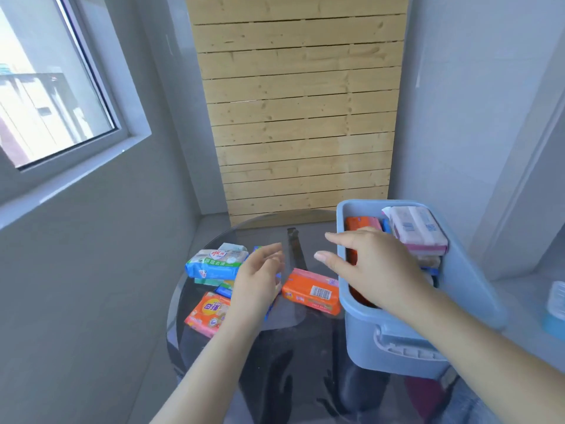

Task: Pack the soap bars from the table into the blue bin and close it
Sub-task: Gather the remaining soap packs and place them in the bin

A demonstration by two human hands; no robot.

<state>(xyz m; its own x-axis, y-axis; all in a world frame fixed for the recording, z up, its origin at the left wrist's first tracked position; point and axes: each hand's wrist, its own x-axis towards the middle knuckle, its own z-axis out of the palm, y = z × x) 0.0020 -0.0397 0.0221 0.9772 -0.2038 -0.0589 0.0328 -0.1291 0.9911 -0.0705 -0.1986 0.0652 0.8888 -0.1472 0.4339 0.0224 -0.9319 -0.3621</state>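
Observation:
The blue bin (477, 289) stands open on the right side of a round glass table (293, 356), with several wrapped soap bars inside, among them a pink-and-white pack (415, 229) on top. Wrapped soap bars lie loose on the table: an orange bar (312, 292) beside the bin, a blue-and-green bar (215, 263) at the left, and an orange-and-pink bar (204, 313) nearer me. My left hand (260, 276) hovers open over the loose bars. My right hand (370, 264) is open, fingers spread, over the bin's left rim, holding nothing.
A wooden slat panel (299, 117) leans against the wall behind the table. A window (46, 96) is set in the left wall. On the grey ledge to the right stands a partly visible clear-and-blue object (556, 304). No bin lid is in view.

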